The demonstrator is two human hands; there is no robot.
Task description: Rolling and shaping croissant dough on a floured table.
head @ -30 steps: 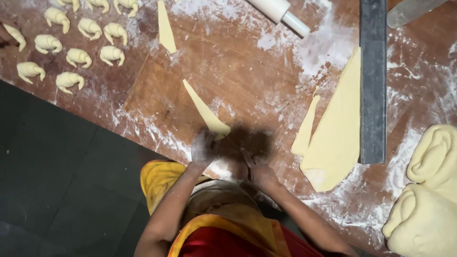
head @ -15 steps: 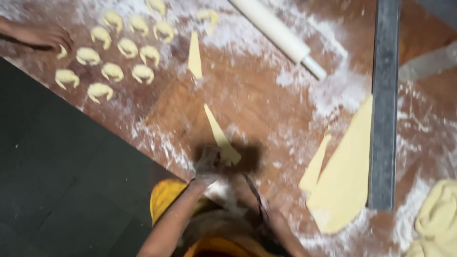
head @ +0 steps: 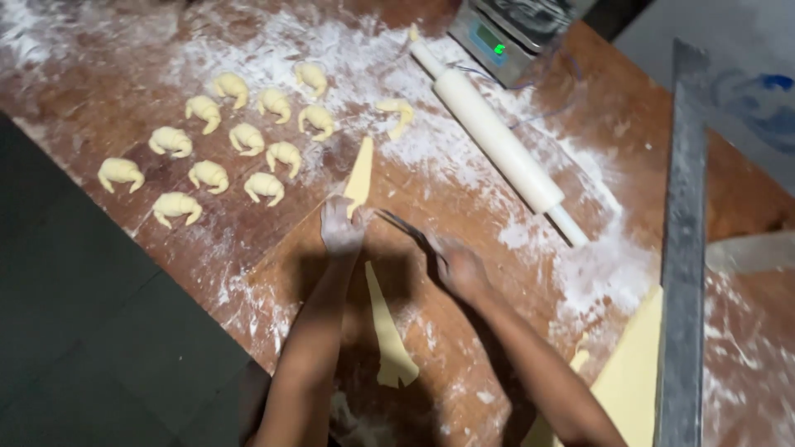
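Floured wooden table (head: 248,248); dough triangles (head: 389,331), rolling pin (head: 497,145)

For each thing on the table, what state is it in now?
Left hand: floury, on the far dough triangle, which lies flat.
Right hand: holds a thin dark tool, too blurred to identify.
Near dough triangle: flat, unrolled.
Croissants: rolled, set in rows.
Rolling pin: lying idle.
Scale: switched on.

Floury matt wooden table (head: 248,248) — smooth pale dough triangle (head: 389,339) (soft), dull metal ruler (head: 683,248)
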